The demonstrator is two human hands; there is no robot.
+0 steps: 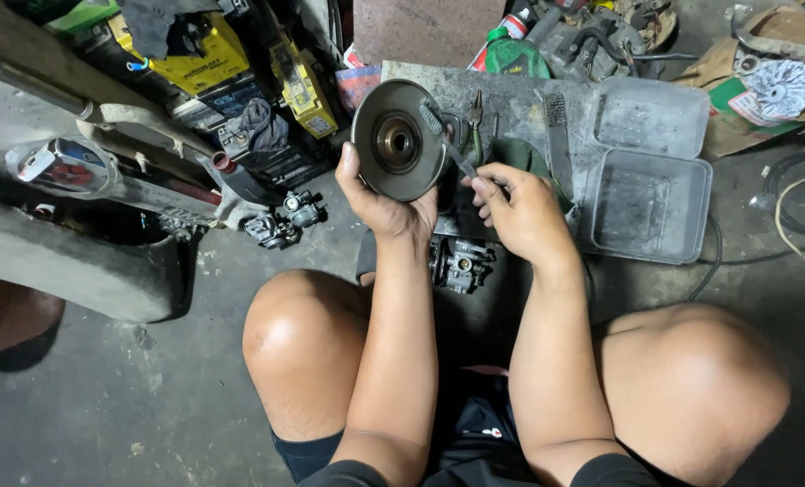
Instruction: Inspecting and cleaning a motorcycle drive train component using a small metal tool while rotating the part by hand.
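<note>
L hand (386,209) grips a round metal pulley disc (399,140) by its lower rim, held up on edge w/ hub facing the person, so the face is open to the brush. R hand (519,212), fingers closed on a small brush (447,140), bristles touching disc's right side. Carburetor (461,264) on floor betw. knees; plastic tray (650,203) just right, near reach.

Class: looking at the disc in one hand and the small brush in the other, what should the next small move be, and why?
Probably a short brush stroke across the disc's face. The left hand holds the round metal disc upright by its lower rim, and the right hand already has the brush with its bristles on the disc's edge.
</note>
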